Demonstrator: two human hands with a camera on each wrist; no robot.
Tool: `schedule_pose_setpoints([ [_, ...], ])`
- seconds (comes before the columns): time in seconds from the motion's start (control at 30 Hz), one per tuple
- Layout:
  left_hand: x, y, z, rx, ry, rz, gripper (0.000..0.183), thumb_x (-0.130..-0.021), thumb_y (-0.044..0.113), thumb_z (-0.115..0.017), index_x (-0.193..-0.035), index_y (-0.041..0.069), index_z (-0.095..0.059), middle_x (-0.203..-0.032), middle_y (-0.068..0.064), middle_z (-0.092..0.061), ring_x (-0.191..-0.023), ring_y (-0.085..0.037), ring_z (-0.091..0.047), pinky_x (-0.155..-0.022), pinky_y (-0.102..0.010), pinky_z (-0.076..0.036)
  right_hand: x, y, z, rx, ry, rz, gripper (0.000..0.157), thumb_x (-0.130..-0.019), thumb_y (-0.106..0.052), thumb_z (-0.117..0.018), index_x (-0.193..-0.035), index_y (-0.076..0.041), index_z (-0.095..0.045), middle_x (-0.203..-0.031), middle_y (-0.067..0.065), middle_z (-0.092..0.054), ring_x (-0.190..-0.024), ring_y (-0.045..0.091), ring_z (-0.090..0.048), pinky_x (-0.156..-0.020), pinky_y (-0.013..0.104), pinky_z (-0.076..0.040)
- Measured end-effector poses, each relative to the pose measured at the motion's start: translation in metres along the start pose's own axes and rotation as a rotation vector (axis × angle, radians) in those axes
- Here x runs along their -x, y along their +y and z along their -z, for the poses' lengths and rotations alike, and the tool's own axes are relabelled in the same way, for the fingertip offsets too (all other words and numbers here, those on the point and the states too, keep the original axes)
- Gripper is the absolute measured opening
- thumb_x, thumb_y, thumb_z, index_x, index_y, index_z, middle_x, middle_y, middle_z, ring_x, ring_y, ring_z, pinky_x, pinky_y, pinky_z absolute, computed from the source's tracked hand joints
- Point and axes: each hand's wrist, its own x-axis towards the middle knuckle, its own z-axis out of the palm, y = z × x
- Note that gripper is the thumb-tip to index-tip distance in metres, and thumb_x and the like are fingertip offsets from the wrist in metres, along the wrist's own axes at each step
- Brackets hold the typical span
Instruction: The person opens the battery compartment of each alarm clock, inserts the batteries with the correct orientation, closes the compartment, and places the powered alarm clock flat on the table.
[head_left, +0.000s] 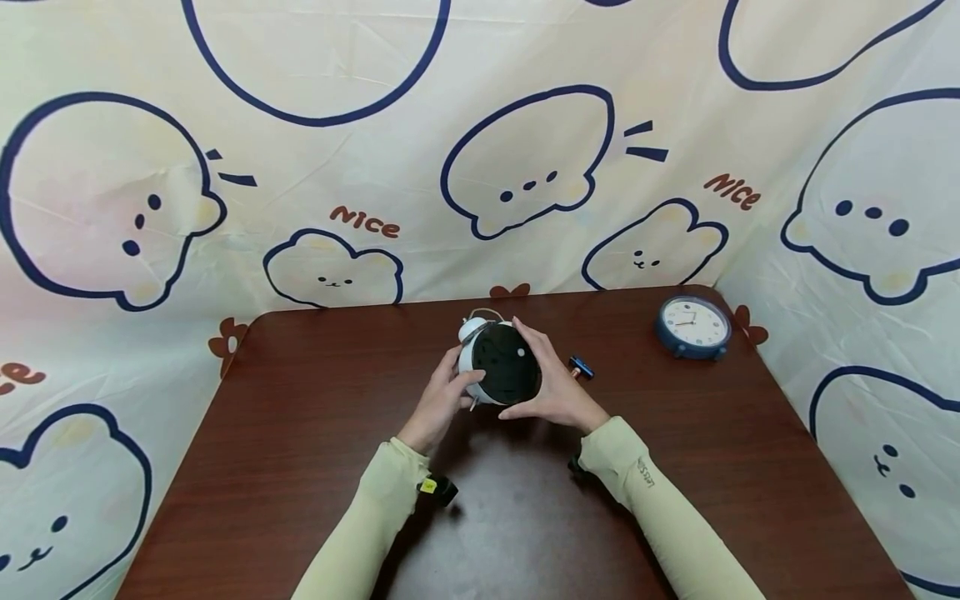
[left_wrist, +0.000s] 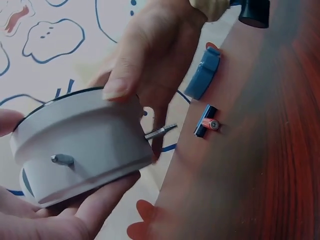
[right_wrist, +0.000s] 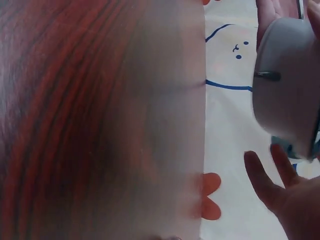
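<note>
A white alarm clock [head_left: 504, 362] with a black round face is held above the table, its face tilted up. My left hand [head_left: 441, 398] grips its left side, the thumb at the face's edge and fingers beneath the body [left_wrist: 82, 150]. Curved around the opposite side is my right hand [head_left: 557, 390], its thumb [left_wrist: 117, 90] right at the clock's rim. In the right wrist view two outer fingers [right_wrist: 260, 177] of that hand stand spread, apart from the casing. Metal feet [left_wrist: 62, 160] stick out of the clock's underside.
Just right of the hands, a dark blue battery [head_left: 581, 367] and a copper-coloured battery [left_wrist: 211, 124] lie close together on the brown table [head_left: 300, 467]. Farther right stands a blue clock [head_left: 693, 327] with a white dial. A printed cloth [head_left: 420, 167] hangs behind the table.
</note>
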Motion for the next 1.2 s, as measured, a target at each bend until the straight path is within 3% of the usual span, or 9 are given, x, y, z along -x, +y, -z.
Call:
schedule_pose_setpoints([
  [0.17, -0.001, -0.002, 0.003, 0.095, -0.054, -0.031, 0.055, -0.102, 0.014, -0.048, -0.154, 0.008, -0.034, -0.137, -0.022, -0.055, -0.095, -0.014, -0.069, -0.074, -0.029, -0.053, -0.002, 0.005, -0.001, -0.078, 0.002, -0.01, 0.141, -0.064, -0.02, -0.101, -0.167, -0.037, -0.006, -0.17, 0.002, -0.017, -0.152, 0.029, -0.027, -0.119, 0.064, -0.032],
  [0.37, 0.0, -0.005, 0.006, 0.126, -0.118, -0.052, 0.056, -0.101, 0.017, -0.041, -0.154, 0.005, -0.03, -0.144, -0.026, -0.049, -0.101, -0.011, -0.069, -0.08, -0.029, -0.057, -0.004, 0.006, -0.004, -0.136, 0.025, 0.071, 0.136, -0.067, -0.016, -0.1, -0.167, -0.035, -0.01, -0.17, 0.0, -0.021, -0.152, 0.027, -0.028, -0.12, 0.063, -0.029],
  [0.47, 0.0, -0.004, 0.007, 0.132, -0.139, -0.052, 0.057, -0.101, 0.018, -0.039, -0.155, 0.003, -0.028, -0.146, -0.028, -0.047, -0.101, -0.01, -0.068, -0.081, -0.029, -0.057, -0.003, 0.004, -0.005, -0.132, 0.053, 0.104, 0.133, -0.066, -0.015, -0.1, -0.167, -0.03, -0.014, -0.168, 0.0, -0.025, -0.15, 0.024, -0.03, -0.12, 0.061, -0.03],
  [0.57, 0.001, -0.003, 0.007, 0.137, -0.159, -0.049, 0.059, -0.101, 0.018, -0.039, -0.156, 0.003, -0.026, -0.149, -0.029, -0.044, -0.104, -0.01, -0.067, -0.084, -0.029, -0.057, -0.001, -0.006, -0.004, -0.125, 0.065, 0.098, 0.13, -0.065, -0.008, -0.099, -0.166, -0.019, -0.017, -0.165, 0.008, -0.028, -0.147, 0.029, -0.032, -0.119, 0.062, -0.031],
  [0.73, 0.001, -0.004, 0.006, 0.144, -0.141, -0.025, 0.056, -0.103, 0.019, -0.043, -0.155, 0.008, -0.026, -0.151, -0.022, -0.042, -0.108, -0.008, -0.065, -0.088, -0.027, -0.056, -0.001, -0.009, -0.005, -0.113, 0.062, 0.092, 0.127, -0.064, -0.004, -0.098, -0.165, -0.013, -0.02, -0.164, 0.014, -0.026, -0.146, 0.033, -0.031, -0.117, 0.064, -0.032],
  [1.03, -0.001, -0.007, 0.011, 0.081, -0.088, 0.002, 0.058, -0.105, 0.016, -0.054, -0.158, 0.013, -0.032, -0.149, -0.018, -0.042, -0.107, -0.014, -0.064, -0.085, -0.029, -0.057, -0.002, -0.009, -0.002, -0.055, 0.063, 0.106, 0.123, -0.066, -0.018, -0.1, -0.163, -0.027, -0.026, -0.167, 0.003, -0.024, -0.148, 0.026, -0.033, -0.116, 0.062, -0.036],
  [1.2, -0.003, -0.009, 0.014, 0.099, -0.099, 0.002, 0.056, -0.106, 0.015, -0.053, -0.158, 0.011, -0.033, -0.148, -0.017, -0.044, -0.105, -0.014, -0.065, -0.086, -0.033, -0.055, -0.003, -0.009, -0.003, -0.053, 0.067, 0.107, 0.121, -0.068, -0.021, -0.099, -0.164, -0.03, -0.027, -0.168, 0.002, -0.023, -0.15, 0.026, -0.031, -0.116, 0.063, -0.036],
])
